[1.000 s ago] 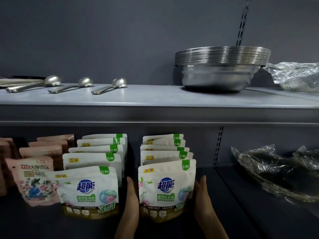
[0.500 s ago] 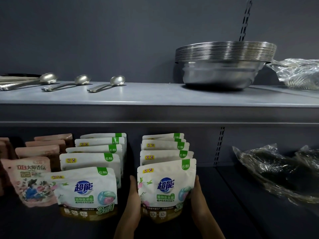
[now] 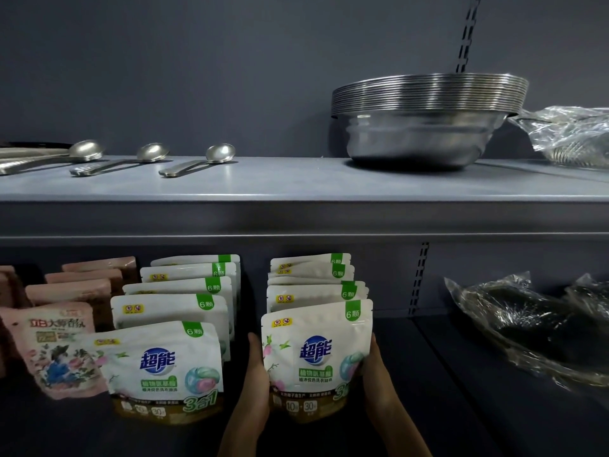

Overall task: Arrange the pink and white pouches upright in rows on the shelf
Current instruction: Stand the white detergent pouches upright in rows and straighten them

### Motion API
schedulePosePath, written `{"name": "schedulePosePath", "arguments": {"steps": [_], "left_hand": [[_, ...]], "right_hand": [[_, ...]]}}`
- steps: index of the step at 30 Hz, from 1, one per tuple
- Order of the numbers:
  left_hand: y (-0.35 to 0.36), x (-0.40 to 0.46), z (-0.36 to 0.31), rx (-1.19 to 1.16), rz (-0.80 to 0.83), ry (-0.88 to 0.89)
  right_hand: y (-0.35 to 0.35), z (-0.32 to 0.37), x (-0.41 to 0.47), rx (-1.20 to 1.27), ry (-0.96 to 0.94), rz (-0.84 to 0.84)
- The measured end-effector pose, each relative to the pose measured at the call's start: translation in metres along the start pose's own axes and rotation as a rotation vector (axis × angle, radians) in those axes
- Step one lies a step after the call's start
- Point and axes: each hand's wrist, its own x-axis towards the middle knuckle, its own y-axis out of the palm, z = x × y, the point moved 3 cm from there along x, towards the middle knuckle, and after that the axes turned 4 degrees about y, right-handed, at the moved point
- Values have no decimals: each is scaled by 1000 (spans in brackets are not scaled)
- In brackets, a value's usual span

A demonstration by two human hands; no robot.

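Two rows of white pouches stand upright on the dark lower shelf [image 3: 428, 374], a left row [image 3: 164, 361] and a right row [image 3: 316, 291]. Pink pouches [image 3: 56, 351] stand in rows further left, the front one leaning. My left hand [image 3: 255, 377] lies flat against the left side of the right row's front white pouch [image 3: 313, 357]. My right hand [image 3: 375, 374] presses its right side with straight fingers. That pouch stands upright between my palms. How far the fingers reach behind it is hidden.
The grey upper shelf [image 3: 296, 186] overhangs the pouches and carries spoons [image 3: 197, 163], a stack of steel bowls [image 3: 425, 127] and a plastic bag [image 3: 573, 136]. Crumpled plastic-wrapped items [image 3: 527, 331] lie on the lower shelf at the right. Bare shelf lies between them and the right row.
Both hands have closed in a little against the sides of the front pouch of the right row, and that pouch now stands slightly straighter.
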Motion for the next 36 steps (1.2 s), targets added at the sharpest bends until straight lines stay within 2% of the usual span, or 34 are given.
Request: {"name": "schedulePosePath", "arguments": {"steps": [5,22,36], "left_hand": [[0,4,0,10,-26,-69],[1,6,-2,7,-49,-88],[5,-7,-8,51,-33,26]], "right_hand": [[1,4,-4,-8,6,8],[2,3,2,27,19,-6],[-3,-3,8,56,33,-16]]}}
